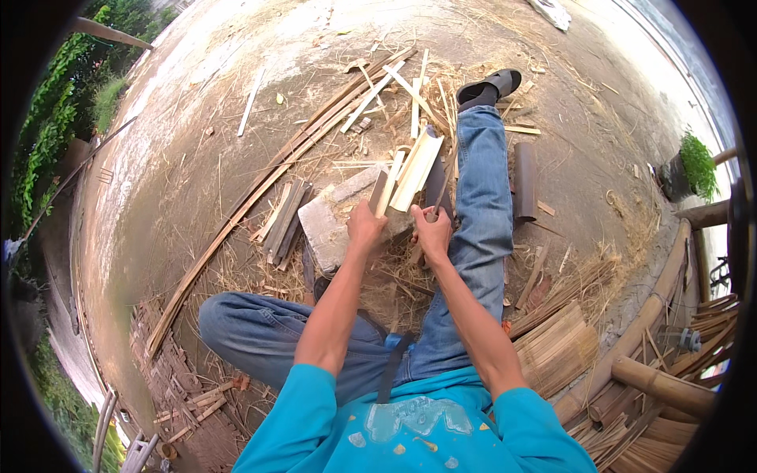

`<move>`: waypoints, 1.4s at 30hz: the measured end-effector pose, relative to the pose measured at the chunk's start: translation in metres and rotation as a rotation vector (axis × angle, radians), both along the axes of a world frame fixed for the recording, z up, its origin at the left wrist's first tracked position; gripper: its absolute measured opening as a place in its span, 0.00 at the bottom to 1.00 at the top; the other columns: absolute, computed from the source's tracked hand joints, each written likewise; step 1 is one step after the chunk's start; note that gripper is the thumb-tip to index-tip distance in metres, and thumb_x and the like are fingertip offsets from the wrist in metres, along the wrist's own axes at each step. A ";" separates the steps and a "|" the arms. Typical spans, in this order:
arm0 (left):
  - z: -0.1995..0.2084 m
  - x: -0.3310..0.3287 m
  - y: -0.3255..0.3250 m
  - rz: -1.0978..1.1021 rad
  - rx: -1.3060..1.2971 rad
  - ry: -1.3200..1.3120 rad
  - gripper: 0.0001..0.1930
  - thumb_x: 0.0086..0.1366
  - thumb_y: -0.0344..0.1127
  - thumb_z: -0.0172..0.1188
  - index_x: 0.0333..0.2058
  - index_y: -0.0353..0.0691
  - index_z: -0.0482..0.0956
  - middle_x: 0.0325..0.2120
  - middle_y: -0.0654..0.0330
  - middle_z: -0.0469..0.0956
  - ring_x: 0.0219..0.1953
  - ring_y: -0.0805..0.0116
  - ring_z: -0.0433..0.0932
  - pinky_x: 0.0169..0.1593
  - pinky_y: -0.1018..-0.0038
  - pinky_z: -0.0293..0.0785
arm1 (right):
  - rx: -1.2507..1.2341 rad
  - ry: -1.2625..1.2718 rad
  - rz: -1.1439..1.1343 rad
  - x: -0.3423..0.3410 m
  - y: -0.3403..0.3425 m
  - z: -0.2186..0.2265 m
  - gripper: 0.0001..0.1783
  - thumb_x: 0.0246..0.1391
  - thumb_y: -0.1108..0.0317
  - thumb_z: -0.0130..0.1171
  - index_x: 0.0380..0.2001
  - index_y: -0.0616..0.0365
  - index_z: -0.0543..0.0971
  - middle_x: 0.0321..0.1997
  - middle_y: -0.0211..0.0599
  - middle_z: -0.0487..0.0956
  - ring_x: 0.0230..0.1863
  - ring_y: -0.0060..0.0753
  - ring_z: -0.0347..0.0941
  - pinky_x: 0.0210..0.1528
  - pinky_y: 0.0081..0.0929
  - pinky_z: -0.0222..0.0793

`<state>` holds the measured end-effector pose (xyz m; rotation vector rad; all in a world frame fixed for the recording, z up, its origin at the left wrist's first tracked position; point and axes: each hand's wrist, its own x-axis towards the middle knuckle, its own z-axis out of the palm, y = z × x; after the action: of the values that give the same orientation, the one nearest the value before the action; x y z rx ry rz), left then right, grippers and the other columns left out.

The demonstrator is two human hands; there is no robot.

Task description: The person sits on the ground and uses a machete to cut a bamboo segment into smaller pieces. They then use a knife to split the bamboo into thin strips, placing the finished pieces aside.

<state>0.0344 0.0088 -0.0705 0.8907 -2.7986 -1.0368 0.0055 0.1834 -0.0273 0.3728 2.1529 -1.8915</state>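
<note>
My left hand (367, 227) is closed round the near ends of narrow split bamboo strips (390, 185), which point away from me. Just right of them is a wider, pale, curved bamboo piece (418, 169), its hollow side up. My right hand (432, 232) grips the handle of a knife (443, 189) with a thin dark blade pointing away, close beside the curved piece. Whether the blade touches the bamboo, I cannot tell. Under and left of my left hand lies a rough grey stone block (327, 229). Dark split bamboo (436, 185) shows between the knife and my right leg.
A bundle of short bamboo strips (285, 225) lies left of the block. Long bamboo poles (260, 181) stretch diagonally across the left. A dark bamboo half (524, 181) is right of my outstretched leg (482, 181). Pale slats (560, 347) are stacked at lower right, near a bamboo frame (662, 386).
</note>
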 end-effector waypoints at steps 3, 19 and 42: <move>0.006 0.012 -0.023 0.046 0.122 -0.102 0.18 0.59 0.39 0.69 0.42 0.30 0.81 0.30 0.50 0.84 0.31 0.54 0.84 0.38 0.61 0.80 | 0.069 -0.016 0.008 -0.013 -0.025 -0.016 0.20 0.54 0.59 0.74 0.34 0.60 0.75 0.22 0.33 0.77 0.15 0.25 0.74 0.17 0.27 0.72; 0.071 0.080 -0.152 0.407 0.549 -0.020 0.19 0.66 0.36 0.55 0.52 0.29 0.73 0.29 0.59 0.79 0.24 0.71 0.77 0.27 0.70 0.74 | -0.178 0.069 0.041 0.022 0.008 -0.023 0.11 0.60 0.72 0.64 0.39 0.55 0.71 0.27 0.31 0.76 0.24 0.23 0.77 0.26 0.24 0.75; 0.124 0.053 -0.053 -0.069 1.474 0.419 0.19 0.73 0.38 0.62 0.59 0.40 0.75 0.49 0.62 0.81 0.48 0.72 0.82 0.53 0.64 0.85 | -0.681 -0.461 0.690 0.058 0.057 0.038 0.16 0.65 0.65 0.66 0.50 0.55 0.73 0.43 0.37 0.80 0.31 0.26 0.79 0.32 0.26 0.79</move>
<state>0.0872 -0.0438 0.0537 0.3940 -1.3741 -2.8448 0.0637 0.2403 0.0110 -0.0742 1.0499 -1.7428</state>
